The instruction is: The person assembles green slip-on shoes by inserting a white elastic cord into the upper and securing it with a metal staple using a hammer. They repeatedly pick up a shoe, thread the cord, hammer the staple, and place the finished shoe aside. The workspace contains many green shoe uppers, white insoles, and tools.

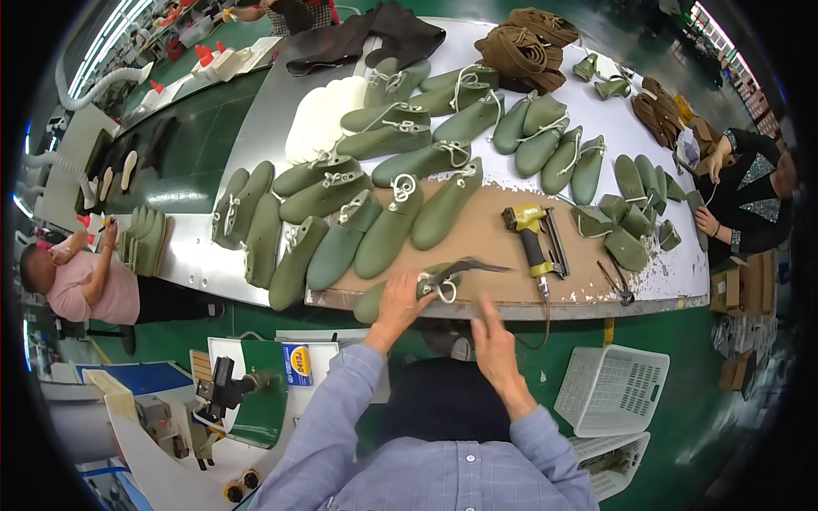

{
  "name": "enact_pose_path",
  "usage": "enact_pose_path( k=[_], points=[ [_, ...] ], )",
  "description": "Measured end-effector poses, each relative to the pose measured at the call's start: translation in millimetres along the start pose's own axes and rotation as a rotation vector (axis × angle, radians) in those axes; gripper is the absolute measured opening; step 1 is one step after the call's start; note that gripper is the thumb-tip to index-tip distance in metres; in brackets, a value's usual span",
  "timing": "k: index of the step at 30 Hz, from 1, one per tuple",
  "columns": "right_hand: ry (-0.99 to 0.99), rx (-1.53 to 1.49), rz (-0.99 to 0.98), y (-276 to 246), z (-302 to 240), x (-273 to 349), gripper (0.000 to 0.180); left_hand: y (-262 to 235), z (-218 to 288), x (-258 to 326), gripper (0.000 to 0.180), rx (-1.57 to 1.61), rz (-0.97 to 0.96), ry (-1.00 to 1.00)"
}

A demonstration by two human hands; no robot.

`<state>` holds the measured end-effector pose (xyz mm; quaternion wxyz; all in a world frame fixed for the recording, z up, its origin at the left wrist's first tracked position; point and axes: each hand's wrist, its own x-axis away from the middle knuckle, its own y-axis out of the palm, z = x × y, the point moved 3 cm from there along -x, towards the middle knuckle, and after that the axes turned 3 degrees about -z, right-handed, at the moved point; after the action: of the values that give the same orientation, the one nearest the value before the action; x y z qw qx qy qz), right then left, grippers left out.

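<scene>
My left hand [399, 300] is closed on a green shoe last [369, 304] at the table's front edge. A white cord loop [446, 292] hangs at the heel end of this last. A thin dark strip [477, 266], blurred, sticks out to the right above the last; where its near end is fixed, I cannot tell. My right hand [496, 345] is just in front of the table edge, apart from the last, slightly blurred, with fingers stretched out and nothing seen in them. A yellow and black nail gun [534, 234] with a hose lies right of the last.
Several green lasts with white cords [389, 230] cover the table's left and middle. Brown bundles [524, 51] and dark material [341, 51] lie at the back. White crates [612, 387] stand on the floor at right. One co-worker [750, 196] is at right, another [94, 285] at left.
</scene>
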<state>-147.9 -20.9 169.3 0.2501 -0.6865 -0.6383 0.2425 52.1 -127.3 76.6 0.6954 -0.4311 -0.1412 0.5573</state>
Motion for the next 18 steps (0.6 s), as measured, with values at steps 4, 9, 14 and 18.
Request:
enact_pose_path(
  k=[4,9,14,18],
  points=[
    [0.270,-0.243,-0.039,-23.0,-14.7,-13.6,0.053,2.4,-5.1,7.1,0.051,-0.005,-0.027,-0.054],
    [-0.153,0.127,0.314,12.3,5.2,4.2,0.052,13.9,-9.0,2.5,0.055,-0.048,-0.090,-0.029],
    [0.101,0.086,0.142,-20.4,27.1,1.2,0.045,9.6,-9.7,9.8,0.052,-0.068,-0.088,-0.123],
    [0.098,0.471,0.391,-79.1,101.5,2.1,0.048,7.4,-4.1,-1.0,0.055,-0.097,-0.081,-0.099]
  ],
)
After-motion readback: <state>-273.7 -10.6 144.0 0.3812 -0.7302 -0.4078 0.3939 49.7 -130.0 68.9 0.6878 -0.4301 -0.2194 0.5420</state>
